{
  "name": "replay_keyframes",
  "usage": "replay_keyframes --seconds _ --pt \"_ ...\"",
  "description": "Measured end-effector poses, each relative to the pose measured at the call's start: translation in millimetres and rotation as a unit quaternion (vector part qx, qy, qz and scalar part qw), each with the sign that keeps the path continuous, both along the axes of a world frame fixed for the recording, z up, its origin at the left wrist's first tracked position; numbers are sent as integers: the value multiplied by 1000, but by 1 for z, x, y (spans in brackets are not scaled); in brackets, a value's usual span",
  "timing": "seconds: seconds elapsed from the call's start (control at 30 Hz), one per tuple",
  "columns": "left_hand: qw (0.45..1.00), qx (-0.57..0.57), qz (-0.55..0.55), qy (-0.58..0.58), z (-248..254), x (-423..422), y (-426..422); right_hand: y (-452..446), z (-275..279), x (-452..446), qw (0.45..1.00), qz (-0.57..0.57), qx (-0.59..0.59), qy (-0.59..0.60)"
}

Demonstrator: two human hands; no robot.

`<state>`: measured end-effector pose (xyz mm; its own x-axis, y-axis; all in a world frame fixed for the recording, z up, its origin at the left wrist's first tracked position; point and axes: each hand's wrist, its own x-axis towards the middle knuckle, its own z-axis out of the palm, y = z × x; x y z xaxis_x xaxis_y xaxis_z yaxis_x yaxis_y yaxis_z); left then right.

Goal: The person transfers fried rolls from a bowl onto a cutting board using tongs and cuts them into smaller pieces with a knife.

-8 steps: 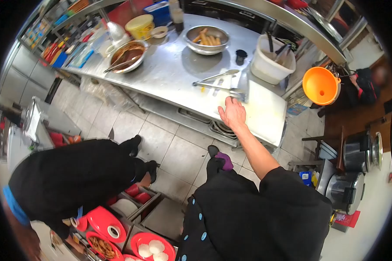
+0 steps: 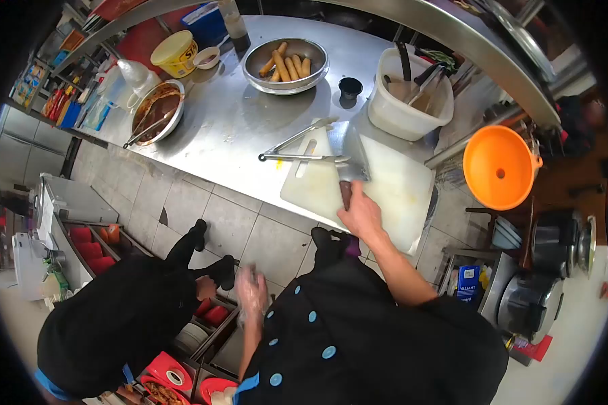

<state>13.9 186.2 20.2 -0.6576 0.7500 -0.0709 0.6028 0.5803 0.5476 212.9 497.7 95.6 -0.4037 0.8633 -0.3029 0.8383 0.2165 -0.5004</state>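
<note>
Cleaver [image 2: 352, 155] hdl | now gripped, R hand [image 2: 363, 216] fingers | L hand [image 2: 251, 291] now in view, fingers blurred, can't tell

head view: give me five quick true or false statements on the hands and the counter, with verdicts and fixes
1. The right hand is on the dark handle of the cleaver. True.
2. The left hand holds the tongs. False: the tongs lie partly over the cutting board, well apart from the left hand.
3. Several rolls lie in the metal bowl. True.
4. The black cup is inside the white tub. False: the black cup stands on the counter, between the metal bowl and the white tub.
5. The orange funnel is off the cutting board. True.
</note>
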Motion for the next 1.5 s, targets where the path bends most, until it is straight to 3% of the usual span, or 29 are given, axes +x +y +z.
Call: replay_keyframes --seconds 0.17,0.23,0.3,0.37,0.4,0.47,0.53,0.63,0.7,0.77,0.83,0.97,1.03,1.07,1.13,1.2,1.3,1.5 --pt "979 87 -163 85 67 -44 197 25 -5 80 996 -54 61 -33" --pt "965 72 -216 133 76 -52 255 36 28 101 997 -76 24 -8" --pt "961 61 -236 129 79 -63 295 40 26 128 988 -86 -66 112" --pt "956 56 -263 120 81 -76 316 28 39 139 892 -164 -281 314" --pt "949 41 -286 124 81 -83 325 22 42 141 892 -165 -279 316" --pt "941 27 -313 127 79 -95 339 8 44 141 739 -302 -420 431" --pt "903 -50 -400 150 72 -101 343 -4 24 148 760 -341 -394 388" --pt "901 -41 -415 117 50 -106 352 -27 14 142 773 -402 -351 344" --pt "894 -39 -437 94 46 -107 356 -37 13 128 854 -384 -242 255" --pt "880 34 -470 52 36 -112 359 -34 9 114 864 -379 -209 259" --pt "884 1 -468 12 43 -121 353 -33 10 95 838 -439 -196 259" --pt "906 54 -406 -105 40 -162 338 -38 16 66 836 -471 -155 235" --pt "947 124 -133 -263 42 -187 347 -43 13 60 830 -482 -140 242" --pt "942 184 -64 -273 28 -203 363 -47 10 58 828 -488 -141 240" --pt "913 218 59 -339 46 -224 408 -49 6 51 817 -501 -136 253" --pt "890 190 121 -396 52 -239 453 -52 6 40 811 -513 -125 254" --pt "900 201 121 -369 32 -239 503 -50 16 23 805 -529 -100 251" --pt "924 182 55 -333 23 -241 489 -55 10 21 795 -539 -89 265"
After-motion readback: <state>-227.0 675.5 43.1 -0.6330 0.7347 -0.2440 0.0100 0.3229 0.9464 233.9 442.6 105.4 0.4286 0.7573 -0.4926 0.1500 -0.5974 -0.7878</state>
